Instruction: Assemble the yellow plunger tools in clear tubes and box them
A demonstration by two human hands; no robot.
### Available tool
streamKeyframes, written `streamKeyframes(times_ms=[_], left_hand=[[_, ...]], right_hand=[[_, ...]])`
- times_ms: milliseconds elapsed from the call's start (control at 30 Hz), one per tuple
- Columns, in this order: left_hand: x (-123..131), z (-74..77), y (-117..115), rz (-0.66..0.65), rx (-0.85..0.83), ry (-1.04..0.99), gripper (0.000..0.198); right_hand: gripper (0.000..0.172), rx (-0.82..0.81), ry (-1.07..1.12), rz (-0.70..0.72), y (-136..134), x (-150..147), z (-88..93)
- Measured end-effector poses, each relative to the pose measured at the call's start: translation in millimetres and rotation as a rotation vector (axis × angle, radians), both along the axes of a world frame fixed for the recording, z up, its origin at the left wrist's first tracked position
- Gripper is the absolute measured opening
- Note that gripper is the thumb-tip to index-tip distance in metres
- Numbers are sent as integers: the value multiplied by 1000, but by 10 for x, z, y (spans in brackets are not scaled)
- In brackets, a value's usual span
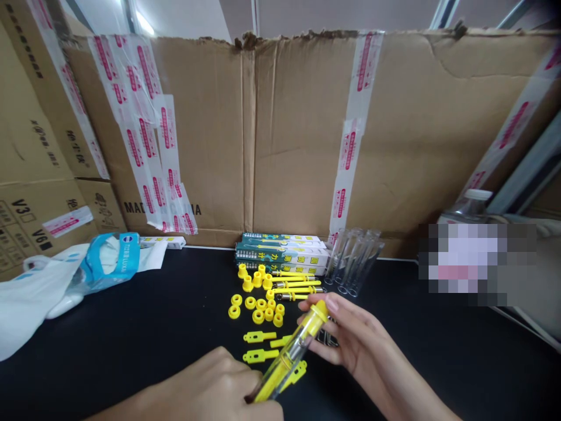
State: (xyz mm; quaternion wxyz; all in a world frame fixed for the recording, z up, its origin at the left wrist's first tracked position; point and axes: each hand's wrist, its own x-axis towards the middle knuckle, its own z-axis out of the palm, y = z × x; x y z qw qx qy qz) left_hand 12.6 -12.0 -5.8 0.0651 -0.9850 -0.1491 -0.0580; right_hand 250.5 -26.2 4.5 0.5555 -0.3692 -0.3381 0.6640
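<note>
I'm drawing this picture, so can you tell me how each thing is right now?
Left hand: gripping the tube's lower end.
Right hand: holding the tube's upper end.
Clear tube: tilted, yellow piece inside.
Yellow cap: on the tube's upper end.
Loose clear tubes: empty, side by side.
Printed boxes: stacked flat.
Yellow rings: scattered.
White plastic bag: crumpled.

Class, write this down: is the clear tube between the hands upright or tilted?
Tilted: the tube slants up from the left hand to the right hand.
</note>
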Motion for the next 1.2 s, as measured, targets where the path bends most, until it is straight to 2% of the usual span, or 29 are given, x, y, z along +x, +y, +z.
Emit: streamKeyframes(times_ms=[133,267,433,600,700,1000,1100,1200], left_hand=[[-15,-13,2,19,-32,-88,12],[-9,-27,17,42,2,-158,15],[-19,-1,15,28,-54,-80,14],[-34,6,9,25,-86,-41,14],[-17,6,17,21,-45,-41,16],[0,41,-58,-4,225,-53,15],[1,64,-70,6,251,-143,12],[15,32,-34,55,212,-319,20]], right_hand=[[34,15,69,27,-2,-2,5],[31,54,1,-21,0,-16,-10],[31,42,-90,-74,3,-4,-35],[41,29,-72,-35,12,28,-28],[41,19,-55,-15,8,21,-13],[39,10,-108,-56,24,19,-34],[36,20,-65,-77,50,46,-44],[34,40,21,-85,81,74,-69]])
